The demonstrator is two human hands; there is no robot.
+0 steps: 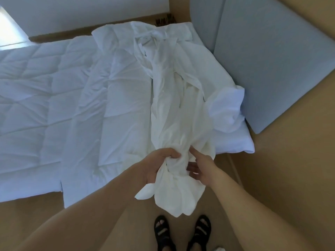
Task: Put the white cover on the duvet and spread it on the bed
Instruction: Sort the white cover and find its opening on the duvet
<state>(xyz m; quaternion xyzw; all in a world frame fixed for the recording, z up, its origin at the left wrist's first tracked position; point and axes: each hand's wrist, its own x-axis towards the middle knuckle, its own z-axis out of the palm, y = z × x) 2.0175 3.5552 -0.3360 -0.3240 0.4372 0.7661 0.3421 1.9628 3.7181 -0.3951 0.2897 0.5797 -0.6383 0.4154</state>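
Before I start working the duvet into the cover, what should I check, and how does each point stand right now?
1. Left hand grips white cover: ok.
2. Right hand has a grip: not ok, its fingers are straight beside the bunch.
3. Cover untangled: not ok, it lies bunched and twisted.
4. Cover's opening found: cannot tell.
5. Duvet spread flat: ok, lightly creased.
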